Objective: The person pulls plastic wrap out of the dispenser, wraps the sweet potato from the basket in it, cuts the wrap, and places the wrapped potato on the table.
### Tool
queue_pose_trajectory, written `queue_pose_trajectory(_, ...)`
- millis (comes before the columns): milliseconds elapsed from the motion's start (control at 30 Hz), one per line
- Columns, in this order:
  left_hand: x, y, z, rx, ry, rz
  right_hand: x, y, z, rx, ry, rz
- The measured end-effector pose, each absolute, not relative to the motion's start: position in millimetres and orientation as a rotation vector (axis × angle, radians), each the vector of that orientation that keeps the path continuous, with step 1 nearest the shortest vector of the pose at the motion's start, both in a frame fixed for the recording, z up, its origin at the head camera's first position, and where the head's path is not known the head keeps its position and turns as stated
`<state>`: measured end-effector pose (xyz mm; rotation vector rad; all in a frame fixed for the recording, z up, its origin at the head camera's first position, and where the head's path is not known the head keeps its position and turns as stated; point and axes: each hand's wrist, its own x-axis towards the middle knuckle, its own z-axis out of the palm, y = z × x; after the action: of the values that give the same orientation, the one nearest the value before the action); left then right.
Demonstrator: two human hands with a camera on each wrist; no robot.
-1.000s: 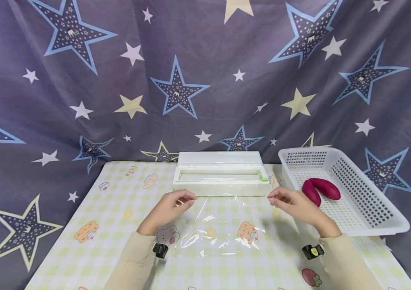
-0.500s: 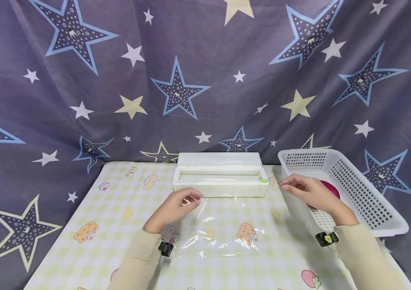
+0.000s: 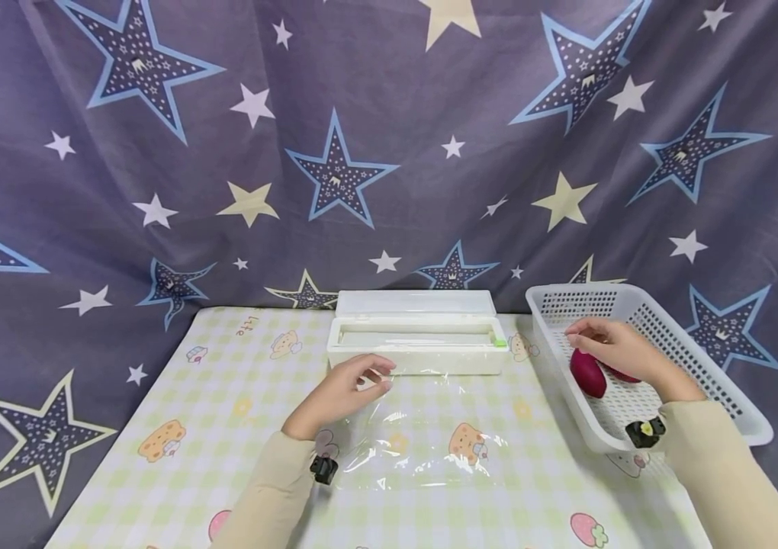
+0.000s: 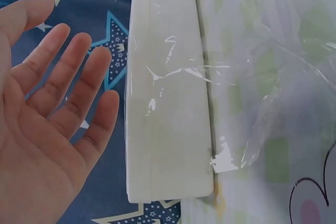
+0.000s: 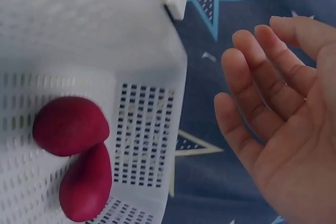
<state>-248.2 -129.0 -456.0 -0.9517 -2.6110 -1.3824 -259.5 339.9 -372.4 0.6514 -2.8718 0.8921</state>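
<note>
In the head view my left hand (image 3: pixel 346 394) hovers by the front of a white cling film dispenser (image 3: pixel 416 361), fingers loosely bent and holding nothing. A clear sheet of cling film (image 3: pixel 423 457) stretches from the dispenser toward me over the tablecloth. My right hand (image 3: pixel 625 354) is over a white plastic basket (image 3: pixel 712 366), its fingers relaxed with nothing between them. Below it lie two smooth, dark red, oblong pieces like sweet potatoes; the front one (image 3: pixel 588 374) shows well, while the hand partly covers the other. Both pieces (image 5: pixel 71 126) appear in the right wrist view.
The dispenser's lid (image 3: pixel 416 302) stands open at the back, and a green slider (image 3: pixel 500 342) sits at its right end. A checked tablecloth (image 3: pixel 224 412) covers the table. Behind hangs a dark curtain (image 3: pixel 389 99) printed with stars.
My right hand has moved right, from beside the dispenser to over the basket. My left hand has shifted slightly right along the dispenser's front. The film and dispenser stay put.
</note>
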Motion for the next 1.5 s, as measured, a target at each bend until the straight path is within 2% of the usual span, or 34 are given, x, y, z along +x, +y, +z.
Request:
queue_pose_trajectory(733,-252.0,-113.6,-465.4,-0.997,-2.641,-1.444,-293.1,377.3,-407.3,0.449,-3.1,0.931)
queue_pose_trajectory(1500,-251.6,-95.5,-468.4,-1.042,-2.665,-1.46,-299.0,394.8,-437.9,0.076,-3.391,0.969)
